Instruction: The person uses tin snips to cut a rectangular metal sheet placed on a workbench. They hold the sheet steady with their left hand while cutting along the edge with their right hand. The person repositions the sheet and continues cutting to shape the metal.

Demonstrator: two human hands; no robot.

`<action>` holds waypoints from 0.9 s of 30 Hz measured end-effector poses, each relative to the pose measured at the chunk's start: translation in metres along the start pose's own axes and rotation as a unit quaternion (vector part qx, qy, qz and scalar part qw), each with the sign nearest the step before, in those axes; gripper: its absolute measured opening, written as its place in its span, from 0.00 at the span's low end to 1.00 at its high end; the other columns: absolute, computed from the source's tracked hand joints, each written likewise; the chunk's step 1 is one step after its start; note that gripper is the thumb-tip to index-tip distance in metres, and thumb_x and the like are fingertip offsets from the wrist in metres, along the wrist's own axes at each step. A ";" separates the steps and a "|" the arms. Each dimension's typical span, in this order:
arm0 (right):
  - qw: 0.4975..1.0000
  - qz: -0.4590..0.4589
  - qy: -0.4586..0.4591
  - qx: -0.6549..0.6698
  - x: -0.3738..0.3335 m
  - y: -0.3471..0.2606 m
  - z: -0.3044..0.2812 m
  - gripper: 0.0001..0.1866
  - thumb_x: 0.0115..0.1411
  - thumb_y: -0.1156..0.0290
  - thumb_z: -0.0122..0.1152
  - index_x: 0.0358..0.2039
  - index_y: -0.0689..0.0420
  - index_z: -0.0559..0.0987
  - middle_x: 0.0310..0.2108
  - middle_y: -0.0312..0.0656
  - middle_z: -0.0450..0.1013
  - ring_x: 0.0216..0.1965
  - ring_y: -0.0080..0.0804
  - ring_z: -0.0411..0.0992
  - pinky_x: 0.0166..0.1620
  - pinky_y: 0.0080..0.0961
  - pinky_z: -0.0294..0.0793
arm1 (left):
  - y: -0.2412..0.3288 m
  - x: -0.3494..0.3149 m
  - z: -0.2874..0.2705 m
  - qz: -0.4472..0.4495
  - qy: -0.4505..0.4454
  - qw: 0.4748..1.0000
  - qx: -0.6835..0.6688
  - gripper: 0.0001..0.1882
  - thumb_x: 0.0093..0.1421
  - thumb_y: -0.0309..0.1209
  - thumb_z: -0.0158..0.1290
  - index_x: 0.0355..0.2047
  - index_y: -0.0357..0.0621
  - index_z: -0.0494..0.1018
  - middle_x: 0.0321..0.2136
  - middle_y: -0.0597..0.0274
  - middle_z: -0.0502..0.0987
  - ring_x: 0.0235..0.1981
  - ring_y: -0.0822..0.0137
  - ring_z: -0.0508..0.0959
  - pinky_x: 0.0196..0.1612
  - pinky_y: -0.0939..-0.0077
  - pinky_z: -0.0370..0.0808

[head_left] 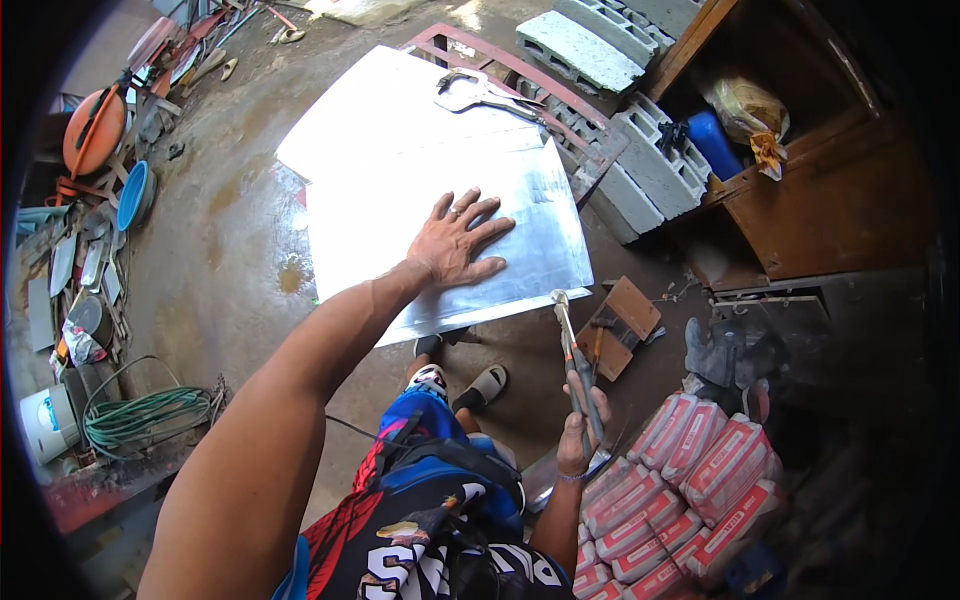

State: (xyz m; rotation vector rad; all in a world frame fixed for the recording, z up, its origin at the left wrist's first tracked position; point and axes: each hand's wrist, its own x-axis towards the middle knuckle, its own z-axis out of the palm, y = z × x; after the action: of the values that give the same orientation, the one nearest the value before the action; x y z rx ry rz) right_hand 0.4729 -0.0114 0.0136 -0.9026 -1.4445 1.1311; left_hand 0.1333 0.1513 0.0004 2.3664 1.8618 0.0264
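So the left hand [455, 240] was flat on the metal sheet [440, 190], all five fingers spread wide, palm pressing down near the sheet's front edge. There looked to be two sheets, one overlapping the other, lying over a red frame [480, 52]. The right hand [578, 435] had its fingers wrapped tight round a hammer [575, 365], with its head just off the sheet's front right corner, not touching it as far as I could tell. One pair of snips [480, 95] sat on the far sheet. About four grey blocks [650, 160] were stacked beside the sheets, near a wooden cabinet [830, 200]. A pile of pink sacks [680, 500] lay to the right, too many to count properly. One coiled green hose [140, 415] and one blue bowl [133, 195] were off to the left.
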 end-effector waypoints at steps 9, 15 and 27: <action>0.961 0.043 0.167 0.216 0.002 0.015 0.017 0.38 0.73 0.45 0.49 0.72 0.60 0.58 0.47 0.47 0.78 0.62 0.52 0.69 0.65 0.51 0.65 | 0.001 0.001 -0.005 -0.004 0.005 1.000 0.001 0.39 0.65 0.69 0.38 0.73 0.73 0.58 0.74 0.61 0.55 0.77 0.54 0.45 0.77 0.44 0.38; 0.980 0.009 0.148 0.130 0.004 0.022 0.015 0.39 0.72 0.39 0.48 0.68 0.59 0.63 0.40 0.44 0.76 0.55 0.47 0.72 0.55 0.46 0.75 | 0.000 -0.002 -0.001 0.005 0.022 1.000 -0.013 0.38 0.66 0.68 0.37 0.73 0.71 0.58 0.74 0.60 0.55 0.77 0.53 0.46 0.77 0.43 0.38; 0.985 -0.122 0.039 -0.119 0.051 -0.029 0.011 0.18 0.72 0.59 0.49 0.55 0.55 0.71 0.60 0.59 0.65 0.61 0.55 0.68 0.62 0.48 0.71 | 0.000 0.000 -0.004 0.015 -0.023 0.999 0.028 0.40 0.67 0.70 0.34 0.75 0.73 0.51 0.76 0.59 0.50 0.78 0.50 0.42 0.77 0.40 0.36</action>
State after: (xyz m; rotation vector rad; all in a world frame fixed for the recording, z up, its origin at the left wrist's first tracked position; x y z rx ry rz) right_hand 0.4540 0.0268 0.0548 -0.8940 -1.5989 0.7459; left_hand 0.1329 0.1514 0.0048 2.4110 1.8288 -0.0787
